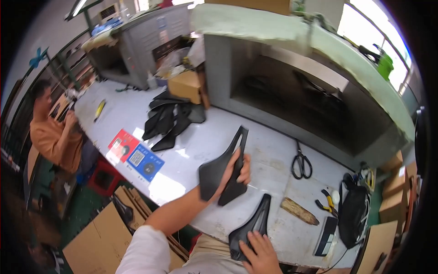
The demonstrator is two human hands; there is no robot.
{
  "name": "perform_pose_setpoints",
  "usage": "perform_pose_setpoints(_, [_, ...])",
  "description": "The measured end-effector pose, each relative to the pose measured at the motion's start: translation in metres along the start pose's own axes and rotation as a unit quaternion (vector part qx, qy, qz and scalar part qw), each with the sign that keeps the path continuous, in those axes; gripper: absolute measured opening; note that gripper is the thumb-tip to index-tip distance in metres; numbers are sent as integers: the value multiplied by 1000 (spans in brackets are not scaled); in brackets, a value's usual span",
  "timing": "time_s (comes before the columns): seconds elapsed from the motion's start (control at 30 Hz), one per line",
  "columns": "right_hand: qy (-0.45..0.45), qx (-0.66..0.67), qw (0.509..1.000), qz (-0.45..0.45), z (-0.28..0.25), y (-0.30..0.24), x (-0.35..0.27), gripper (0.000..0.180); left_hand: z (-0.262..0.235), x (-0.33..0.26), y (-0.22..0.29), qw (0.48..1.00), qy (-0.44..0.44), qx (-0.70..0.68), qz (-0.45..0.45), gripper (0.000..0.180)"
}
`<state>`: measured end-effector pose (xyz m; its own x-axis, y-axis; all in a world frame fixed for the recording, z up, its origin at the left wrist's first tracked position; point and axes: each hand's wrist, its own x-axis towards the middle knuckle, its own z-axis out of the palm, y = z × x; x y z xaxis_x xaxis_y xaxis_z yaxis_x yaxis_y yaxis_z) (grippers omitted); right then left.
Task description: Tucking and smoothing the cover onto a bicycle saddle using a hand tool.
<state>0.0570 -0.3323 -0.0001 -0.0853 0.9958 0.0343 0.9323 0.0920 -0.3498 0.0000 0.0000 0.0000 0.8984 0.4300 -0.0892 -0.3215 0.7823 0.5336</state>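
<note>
While left grip (236, 172) holds saddle (212, 179) aptly mid-length, likely stiff, right grip (258, 250) spreads on second saddle (247, 228), left of scissors (301, 167).

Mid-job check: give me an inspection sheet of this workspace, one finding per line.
Surface: white table, stained in places, with glare patches toward the left.
Job's things: first black saddle, held; second black saddle, near the front edge.
Clutter: scissors, yellow-handled pliers, wood piece, pile of black parts, red-and-blue sheet.
Left hand: gripping the first black saddle.
Right hand: resting on the second black saddle, fingers spread.
Cables: thin dark cord at the lower right.
Surroundings: grey cabinet behind, cardboard boxes at right, co-worker in orange at far left.
</note>
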Motion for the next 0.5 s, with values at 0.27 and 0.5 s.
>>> perform_pose_setpoints(0.27, [180,328,924,73,-69,-4,-24,75,122,-93,-53,881,25,470,46,57])
perform_pose_setpoints(0.5, [419,190,886,65,-105,5,18,75,183,-116,-86,583,-53,751,306,68])
